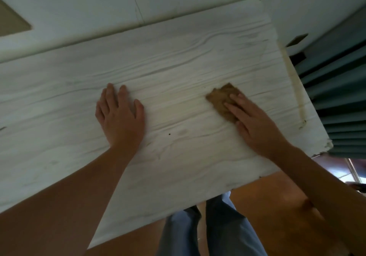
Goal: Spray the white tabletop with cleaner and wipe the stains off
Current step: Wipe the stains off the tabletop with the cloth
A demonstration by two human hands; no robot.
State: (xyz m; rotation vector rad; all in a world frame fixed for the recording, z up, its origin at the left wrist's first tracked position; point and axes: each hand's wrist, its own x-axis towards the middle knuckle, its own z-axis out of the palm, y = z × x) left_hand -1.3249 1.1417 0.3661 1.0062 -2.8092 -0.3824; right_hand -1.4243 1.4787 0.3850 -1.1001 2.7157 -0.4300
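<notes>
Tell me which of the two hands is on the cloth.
The right hand, pressing the brown cloth down onto the white tabletop; the left hand lies flat on bare surface, away from the cloth.

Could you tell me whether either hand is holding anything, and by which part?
Nothing is gripped. The right hand presses flat on the brown cloth, its near side; the left hand rests on the tabletop.
</notes>
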